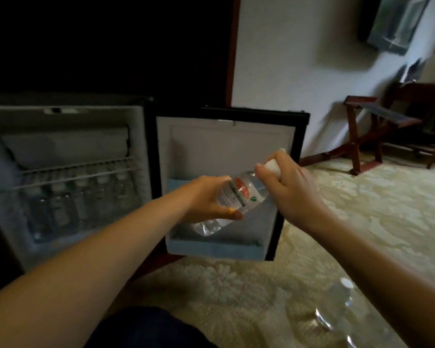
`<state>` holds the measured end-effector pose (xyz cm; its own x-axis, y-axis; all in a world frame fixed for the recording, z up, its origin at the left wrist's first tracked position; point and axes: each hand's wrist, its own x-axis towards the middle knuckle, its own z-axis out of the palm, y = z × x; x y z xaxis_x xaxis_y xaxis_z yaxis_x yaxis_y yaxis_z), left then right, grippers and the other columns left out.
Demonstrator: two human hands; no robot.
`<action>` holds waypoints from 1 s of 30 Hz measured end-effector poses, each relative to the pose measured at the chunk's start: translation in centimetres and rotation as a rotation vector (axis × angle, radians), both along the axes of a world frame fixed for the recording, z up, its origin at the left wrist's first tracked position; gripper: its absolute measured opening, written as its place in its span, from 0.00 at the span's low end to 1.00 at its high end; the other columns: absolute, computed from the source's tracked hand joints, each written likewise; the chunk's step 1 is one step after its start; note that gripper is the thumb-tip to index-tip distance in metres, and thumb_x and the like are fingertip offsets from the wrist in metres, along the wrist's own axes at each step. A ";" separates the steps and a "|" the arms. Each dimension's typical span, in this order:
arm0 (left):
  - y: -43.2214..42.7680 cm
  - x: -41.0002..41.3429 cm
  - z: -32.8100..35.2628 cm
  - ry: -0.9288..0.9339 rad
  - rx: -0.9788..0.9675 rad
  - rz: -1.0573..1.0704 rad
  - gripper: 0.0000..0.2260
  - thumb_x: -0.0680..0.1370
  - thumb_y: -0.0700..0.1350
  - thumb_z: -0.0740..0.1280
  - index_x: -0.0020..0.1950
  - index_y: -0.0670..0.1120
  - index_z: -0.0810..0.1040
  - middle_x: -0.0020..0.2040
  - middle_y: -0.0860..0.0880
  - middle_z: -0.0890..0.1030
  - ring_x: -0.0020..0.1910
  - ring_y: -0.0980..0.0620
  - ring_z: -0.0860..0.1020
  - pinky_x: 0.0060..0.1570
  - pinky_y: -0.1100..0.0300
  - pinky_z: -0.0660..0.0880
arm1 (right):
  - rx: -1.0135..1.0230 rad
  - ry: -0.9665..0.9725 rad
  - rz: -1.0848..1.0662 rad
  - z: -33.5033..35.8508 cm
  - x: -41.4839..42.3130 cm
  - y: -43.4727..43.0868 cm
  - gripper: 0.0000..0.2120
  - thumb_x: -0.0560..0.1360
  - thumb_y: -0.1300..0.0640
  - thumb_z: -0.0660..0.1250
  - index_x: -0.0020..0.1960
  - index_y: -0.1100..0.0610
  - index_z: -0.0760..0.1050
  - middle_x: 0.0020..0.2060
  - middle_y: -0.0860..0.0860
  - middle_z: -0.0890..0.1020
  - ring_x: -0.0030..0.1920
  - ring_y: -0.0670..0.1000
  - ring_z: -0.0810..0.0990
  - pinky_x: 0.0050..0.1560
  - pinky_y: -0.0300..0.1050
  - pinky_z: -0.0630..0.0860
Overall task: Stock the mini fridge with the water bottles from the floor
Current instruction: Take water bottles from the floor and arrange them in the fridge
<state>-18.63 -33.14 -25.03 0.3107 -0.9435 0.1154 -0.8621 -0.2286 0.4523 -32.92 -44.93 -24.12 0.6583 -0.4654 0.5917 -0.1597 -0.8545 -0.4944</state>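
Roughly midway: row of clear bottles (pixel 81 197) already inside the black mini fridge (pixel 68 121). Current clear plastic white-capped water bottle (pixel 236 197) is tilted over the fridge's door shelf (pixel 211 251); left hand (pixel 206 199) grip wraps its body, right hand (pixel 286 187) grip pinches the cap. Loose bottles (pixel 337 307) remain on the floor right of the fridge.

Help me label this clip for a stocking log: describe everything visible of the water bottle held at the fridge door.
The water bottle is clear plastic with a white cap and a white label bearing red and green marks. It is tilted, cap up to the right, base down in the door shelf; whether the base touches it is unclear. The left hand grips its labelled middle; the right hand holds the cap end.
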 end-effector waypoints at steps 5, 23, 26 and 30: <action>5.1 5.0 1.1 -0.107 -0.053 0.119 0.23 0.72 0.58 0.68 0.64 0.52 0.67 0.60 0.52 0.77 0.54 0.52 0.77 0.55 0.51 0.76 | -0.045 0.009 0.142 2.0 6.7 3.5 0.10 0.78 0.46 0.58 0.46 0.53 0.66 0.36 0.49 0.75 0.40 0.53 0.74 0.36 0.44 0.66; 15.9 21.7 -0.4 -0.083 -0.453 0.571 0.25 0.68 0.60 0.71 0.62 0.54 0.70 0.53 0.56 0.70 0.52 0.55 0.72 0.51 0.60 0.71 | -0.214 -0.005 0.401 5.4 27.5 14.6 0.13 0.79 0.46 0.56 0.55 0.55 0.62 0.39 0.49 0.75 0.41 0.53 0.76 0.40 0.46 0.69; 17.2 23.6 -1.1 -0.061 -0.504 0.578 0.19 0.69 0.58 0.71 0.55 0.53 0.75 0.51 0.53 0.76 0.51 0.54 0.76 0.53 0.55 0.76 | -0.199 -0.007 0.421 5.2 30.3 16.1 0.11 0.79 0.47 0.56 0.54 0.54 0.61 0.35 0.46 0.72 0.42 0.54 0.76 0.41 0.46 0.67; 18.7 24.9 -1.8 -0.001 -0.576 0.639 0.11 0.71 0.53 0.71 0.51 0.54 0.76 0.49 0.52 0.78 0.46 0.55 0.80 0.48 0.56 0.79 | -0.076 -0.023 0.457 4.3 33.5 18.0 0.11 0.78 0.45 0.60 0.52 0.51 0.62 0.43 0.48 0.75 0.47 0.53 0.76 0.48 0.51 0.73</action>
